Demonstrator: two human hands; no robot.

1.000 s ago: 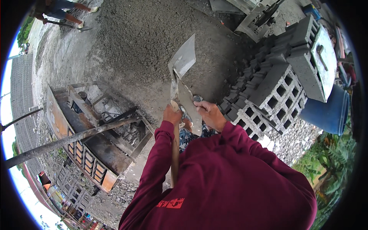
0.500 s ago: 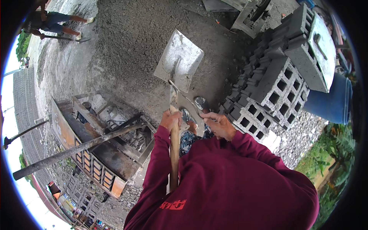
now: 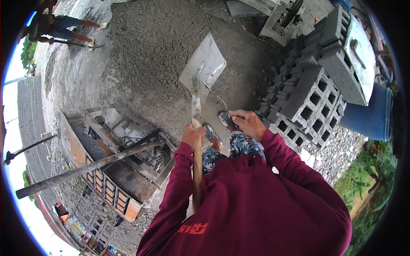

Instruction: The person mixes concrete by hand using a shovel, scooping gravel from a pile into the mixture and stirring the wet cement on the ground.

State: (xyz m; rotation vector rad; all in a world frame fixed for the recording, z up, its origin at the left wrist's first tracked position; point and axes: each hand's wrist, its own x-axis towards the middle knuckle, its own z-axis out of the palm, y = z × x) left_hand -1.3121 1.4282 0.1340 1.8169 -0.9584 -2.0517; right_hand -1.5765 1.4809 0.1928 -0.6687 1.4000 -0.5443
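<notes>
My left hand is closed around the wooden handle of a shovel. The flat, pale metal blade points away from me above the grey ground. In my right hand a thin, bent, wire-like strip is pinched between thumb and fingers. Its far end reaches the blade's near edge beside the socket; whether it touches there I cannot tell. My shoes and patterned shorts show below the hands.
Hollow concrete blocks are stacked at the right beside a blue barrel. A rusty metal frame machine with a long pole stands at the left. Wet grey mix spreads ahead. Another person holds a tool at far left.
The shovel blade has turned about its handle and now shows narrower. My right hand has moved slightly forward, and the strip's far end has shifted from the socket toward the blade's right side.
</notes>
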